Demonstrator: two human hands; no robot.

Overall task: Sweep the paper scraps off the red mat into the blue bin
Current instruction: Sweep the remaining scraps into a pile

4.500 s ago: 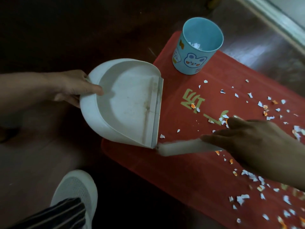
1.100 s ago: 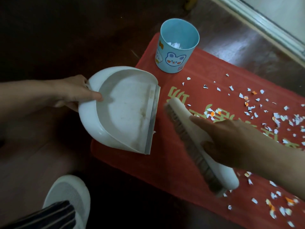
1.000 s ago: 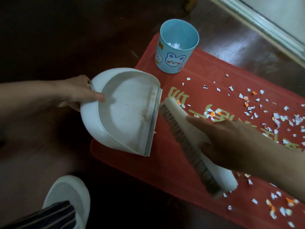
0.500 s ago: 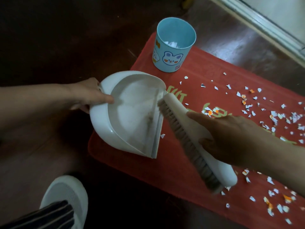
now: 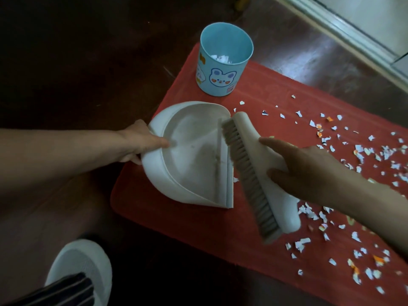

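A white dustpan [image 5: 194, 160] lies on the left end of the red mat [image 5: 260, 102], its lip facing right. My left hand [image 5: 141, 142] grips its back rim, thumb inside the pan. My right hand [image 5: 300, 171] grips a white hand brush [image 5: 260, 173], whose bristles face the dustpan's lip and almost touch it. White and orange paper scraps [image 5: 362, 151] are strewn over the mat's right part and below the brush. The blue bin [image 5: 223, 60], with a bunny picture, stands upright at the mat's far left corner with some scraps inside.
Dark wooden floor [image 5: 77, 62] surrounds the mat. A white shoe [image 5: 81, 270] and a striped trouser leg sit at the bottom left. A pale door threshold [image 5: 353, 25] runs along the top right.
The dustpan has slid right, further onto the mat. The brush has swung left and up until its bristles reach the pan's lip. The pan looks empty as before.
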